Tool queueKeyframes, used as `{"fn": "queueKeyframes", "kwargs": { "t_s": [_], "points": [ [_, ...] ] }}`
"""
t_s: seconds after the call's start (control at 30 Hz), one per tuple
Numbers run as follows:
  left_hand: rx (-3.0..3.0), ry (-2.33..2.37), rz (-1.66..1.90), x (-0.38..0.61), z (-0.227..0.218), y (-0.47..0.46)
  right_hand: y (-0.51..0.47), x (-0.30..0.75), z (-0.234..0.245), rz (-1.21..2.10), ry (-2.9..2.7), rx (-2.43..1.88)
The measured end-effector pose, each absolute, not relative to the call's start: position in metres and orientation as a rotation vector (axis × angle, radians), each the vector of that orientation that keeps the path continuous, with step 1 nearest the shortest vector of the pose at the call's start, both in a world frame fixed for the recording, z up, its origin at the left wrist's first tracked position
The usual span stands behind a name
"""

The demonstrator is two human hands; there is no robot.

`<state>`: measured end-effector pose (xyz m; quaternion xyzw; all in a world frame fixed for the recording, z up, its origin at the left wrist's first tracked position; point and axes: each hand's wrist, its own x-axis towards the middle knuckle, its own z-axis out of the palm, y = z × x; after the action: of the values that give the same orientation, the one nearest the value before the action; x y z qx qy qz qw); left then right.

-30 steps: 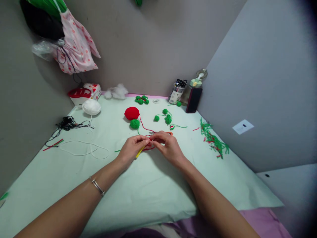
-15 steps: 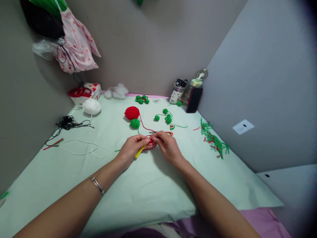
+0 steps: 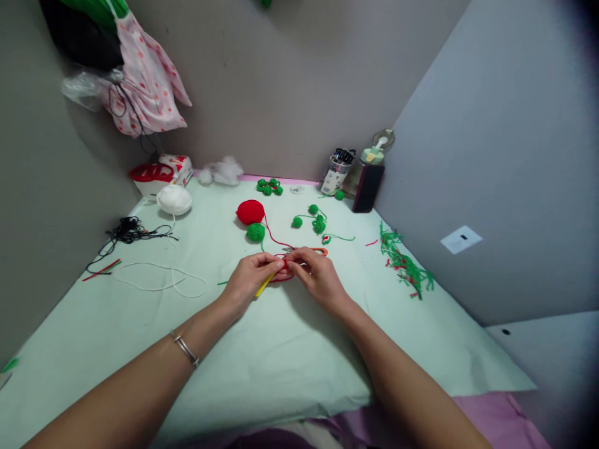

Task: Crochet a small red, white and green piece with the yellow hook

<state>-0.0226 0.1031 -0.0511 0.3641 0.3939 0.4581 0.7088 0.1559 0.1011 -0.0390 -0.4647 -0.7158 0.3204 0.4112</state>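
My left hand (image 3: pixel 250 279) is closed on a yellow crochet hook (image 3: pixel 262 286) whose handle sticks out below the fingers. My right hand (image 3: pixel 316 276) pinches a small red yarn piece (image 3: pixel 284 272) right against the left fingertips, low over the pale green cloth (image 3: pixel 262 362). A red strand runs from the piece back to a red yarn ball (image 3: pixel 250 212). A green yarn ball (image 3: pixel 255 232) lies just in front of the red one. Orange-handled scissors (image 3: pixel 321 251) lie behind my right hand.
Small green crocheted balls (image 3: pixel 316 221) and another cluster (image 3: pixel 268 186) lie farther back. Green and red yarn scraps (image 3: pixel 406 267) are piled at right. A white yarn ball (image 3: pixel 174 199), a black cable (image 3: pixel 125 232), a pen cup (image 3: pixel 334 174), a dark phone (image 3: pixel 366 188) and white stuffing (image 3: pixel 221 172) line the edges.
Both hands stay together at the red piece; the fingers shift only slightly. Nothing else has moved.
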Motion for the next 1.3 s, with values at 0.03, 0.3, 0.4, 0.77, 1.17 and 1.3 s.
{"fn": "queueKeyframes", "kwargs": {
  "t_s": [0.03, 0.3, 0.4, 0.77, 1.17, 1.3],
  "points": [
    [0.81, 0.876, 1.018, -0.023, -0.051, 0.103, 0.101, 0.156, -0.039, 0.808, -1.796, -1.171],
    [0.788, 0.87, 1.031, -0.023, -0.051, 0.103, 0.101, 0.153, -0.039, 0.889, -1.749, -1.164],
    [0.779, 0.855, 1.037, -0.023, -0.049, 0.103, 0.1, 0.153, -0.039, 0.896, -1.75, -1.151],
    [0.811, 0.836, 0.992, -0.023, -0.046, 0.101, 0.098, 0.152, -0.035, 0.897, -1.758, -1.15],
    [0.843, 0.81, 0.979, -0.023, -0.052, 0.103, 0.1, 0.153, -0.038, 0.863, -1.789, -1.15],
    [0.876, 0.83, 0.924, -0.026, -0.059, 0.105, 0.099, 0.152, -0.039, 0.857, -1.825, -1.138]
  ]
}}
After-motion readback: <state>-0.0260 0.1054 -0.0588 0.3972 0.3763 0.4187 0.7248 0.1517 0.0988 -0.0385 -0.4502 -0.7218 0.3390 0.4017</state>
